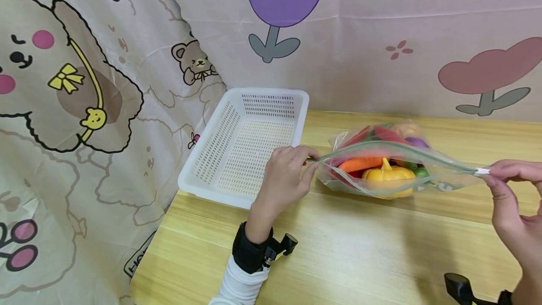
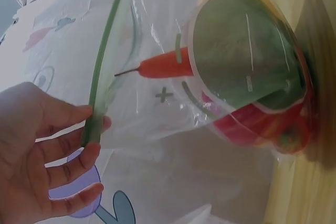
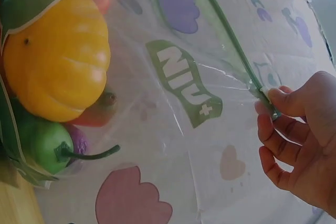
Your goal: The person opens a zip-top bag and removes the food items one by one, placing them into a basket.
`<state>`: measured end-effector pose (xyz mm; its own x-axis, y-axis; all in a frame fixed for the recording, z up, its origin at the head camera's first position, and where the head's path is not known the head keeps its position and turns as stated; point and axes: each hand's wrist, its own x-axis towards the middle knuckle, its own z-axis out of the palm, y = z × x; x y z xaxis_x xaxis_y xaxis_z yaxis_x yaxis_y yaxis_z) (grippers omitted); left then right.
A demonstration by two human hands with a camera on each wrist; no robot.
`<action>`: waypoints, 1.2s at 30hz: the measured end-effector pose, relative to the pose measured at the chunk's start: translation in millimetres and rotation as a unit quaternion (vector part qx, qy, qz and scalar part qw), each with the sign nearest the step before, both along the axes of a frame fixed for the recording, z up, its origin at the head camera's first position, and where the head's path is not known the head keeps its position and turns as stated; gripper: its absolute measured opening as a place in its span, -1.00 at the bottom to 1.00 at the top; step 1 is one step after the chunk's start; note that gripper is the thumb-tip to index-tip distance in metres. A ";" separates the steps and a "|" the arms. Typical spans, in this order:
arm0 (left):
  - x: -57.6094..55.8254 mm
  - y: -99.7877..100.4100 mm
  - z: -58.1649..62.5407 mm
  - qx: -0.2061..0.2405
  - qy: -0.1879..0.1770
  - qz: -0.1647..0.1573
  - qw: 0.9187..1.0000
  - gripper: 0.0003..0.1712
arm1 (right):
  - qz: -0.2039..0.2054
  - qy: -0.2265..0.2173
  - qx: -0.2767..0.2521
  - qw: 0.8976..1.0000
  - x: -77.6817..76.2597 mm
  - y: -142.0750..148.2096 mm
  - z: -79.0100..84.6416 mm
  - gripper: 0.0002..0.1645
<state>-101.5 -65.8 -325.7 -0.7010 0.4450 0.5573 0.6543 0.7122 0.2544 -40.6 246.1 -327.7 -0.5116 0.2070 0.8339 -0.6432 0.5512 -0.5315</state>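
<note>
A clear zip bag (image 1: 444,181) with a green seal strip sits on the table, holding toy-like vegetables. Through its film show a yellow pumpkin (image 1: 383,180), an orange carrot (image 1: 360,164), red pieces and a green vegetable with a curved stem (image 3: 47,148). My left hand (image 1: 284,180) pinches the strip's left end between thumb and fingers. At the other end, my right hand (image 1: 514,201) pinches the strip by the white slider (image 1: 482,172). Between the hands the strip is drawn out sideways, and the bag's two top edges stand apart in the middle.
A white perforated plastic basket (image 1: 243,196) stands left of the bag, partly behind my left hand. The wooden table (image 1: 347,258) runs back to a hanging cloth (image 1: 360,60) printed with flowers. Another patterned cloth (image 1: 139,60) hangs along the left side.
</note>
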 end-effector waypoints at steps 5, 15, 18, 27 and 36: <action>6.1 6.9 -0.8 -0.003 0.037 -0.027 0.999 -0.89 | 0.012 -0.005 0.015 1.000 1.0 -3.1 -1.4 -0.59; 19.5 35.1 -4.0 -0.063 0.078 -0.146 0.984 -0.84 | 0.106 0.039 0.037 0.993 0.4 -15.1 3.5 -0.73; 22.2 43.0 -6.0 -0.086 0.068 -0.174 0.979 -0.81 | 0.127 0.050 0.057 0.989 1.0 -15.3 1.8 -0.75; 23.9 62.0 -3.9 -0.231 -0.027 -0.170 0.958 -0.69 | 0.105 -0.015 0.178 0.978 14.8 -17.0 -6.0 -0.54; 16.6 86.8 6.9 -0.398 -0.084 -0.166 0.898 -0.64 | 0.121 -0.042 0.274 0.953 21.4 -43.4 13.1 -0.45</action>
<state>-84.9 21.0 -318.8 -0.5008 0.8554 -0.1322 0.8641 0.4852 -0.1337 -19.2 202.7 -314.6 -0.5589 -0.3803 0.7369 -0.7547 0.6014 -0.2621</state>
